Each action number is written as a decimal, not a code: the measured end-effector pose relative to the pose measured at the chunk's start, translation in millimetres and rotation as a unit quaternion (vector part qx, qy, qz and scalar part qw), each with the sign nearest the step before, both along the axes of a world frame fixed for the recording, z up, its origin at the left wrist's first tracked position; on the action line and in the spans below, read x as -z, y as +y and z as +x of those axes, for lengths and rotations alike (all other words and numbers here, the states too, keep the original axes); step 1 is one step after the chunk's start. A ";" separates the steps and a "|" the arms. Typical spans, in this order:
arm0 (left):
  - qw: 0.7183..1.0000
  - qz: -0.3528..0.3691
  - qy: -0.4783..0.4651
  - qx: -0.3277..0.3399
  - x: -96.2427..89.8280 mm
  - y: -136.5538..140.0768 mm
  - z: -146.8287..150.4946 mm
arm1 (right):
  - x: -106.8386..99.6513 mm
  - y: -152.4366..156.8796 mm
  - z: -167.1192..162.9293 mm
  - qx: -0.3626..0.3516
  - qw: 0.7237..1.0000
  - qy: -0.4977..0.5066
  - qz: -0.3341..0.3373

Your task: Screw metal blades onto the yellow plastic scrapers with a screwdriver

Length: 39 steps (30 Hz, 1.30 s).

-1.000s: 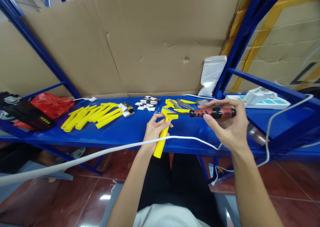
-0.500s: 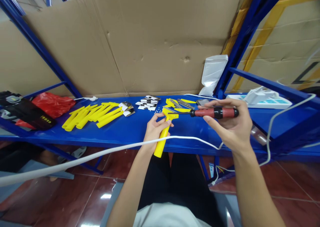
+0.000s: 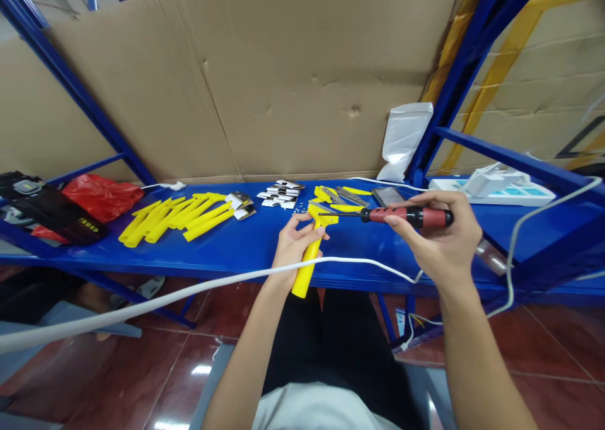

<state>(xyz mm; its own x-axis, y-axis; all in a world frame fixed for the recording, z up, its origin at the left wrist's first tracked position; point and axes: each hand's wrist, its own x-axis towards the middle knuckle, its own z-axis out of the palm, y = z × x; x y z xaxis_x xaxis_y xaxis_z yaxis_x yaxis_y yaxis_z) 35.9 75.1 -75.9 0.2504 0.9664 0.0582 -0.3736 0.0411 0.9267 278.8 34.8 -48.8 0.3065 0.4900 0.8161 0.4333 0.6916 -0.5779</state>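
My left hand (image 3: 299,244) is closed around the neck of a yellow scraper (image 3: 308,267), whose handle points down toward my lap. My right hand (image 3: 447,238) grips a red and black screwdriver (image 3: 390,215) held level. The screwdriver's thin shaft reaches left to the scraper's head, where its tip seems to touch; the exact contact is too small to make out. Just behind lie several yellow scraper parts with grey blades (image 3: 333,196). Tiny white bits, perhaps screws (image 3: 301,208), are scattered beside the scraper head.
Several yellow handles (image 3: 165,222) lie at the left on the blue shelf (image 3: 265,253), near small cardboard-wrapped packs (image 3: 281,194). A white cable (image 3: 189,296) crosses in front of the scraper. A power strip (image 3: 534,195) is at right, a black bag (image 3: 57,212) at left.
My right thumb and fingers have shifted slightly on the screwdriver handle, and the hand sits a touch further right. My left hand and the scraper are nearly unchanged.
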 end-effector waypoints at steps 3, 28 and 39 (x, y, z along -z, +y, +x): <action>1.000 -0.002 0.000 -0.002 -0.4 -0.3 0.2 | 1.2 0.8 2.9 -0.077 0.997 0.008 -0.004; 0.999 0.007 -0.022 -0.026 2.9 3.0 -0.5 | 8.1 -6.6 30.9 -0.051 0.979 -0.134 -0.146; 1.000 0.007 -0.016 -0.025 1.4 0.9 -0.9 | 0.3 -9.5 26.1 -0.004 0.981 -0.155 -0.115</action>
<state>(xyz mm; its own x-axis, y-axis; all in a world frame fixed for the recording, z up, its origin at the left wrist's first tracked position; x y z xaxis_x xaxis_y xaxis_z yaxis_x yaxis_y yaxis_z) 35.0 76.0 -77.3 0.1992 0.9768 0.0789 -0.4048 0.0087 0.9144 304.8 25.3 -49.0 0.0562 0.6739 0.7367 0.6085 0.5619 -0.5604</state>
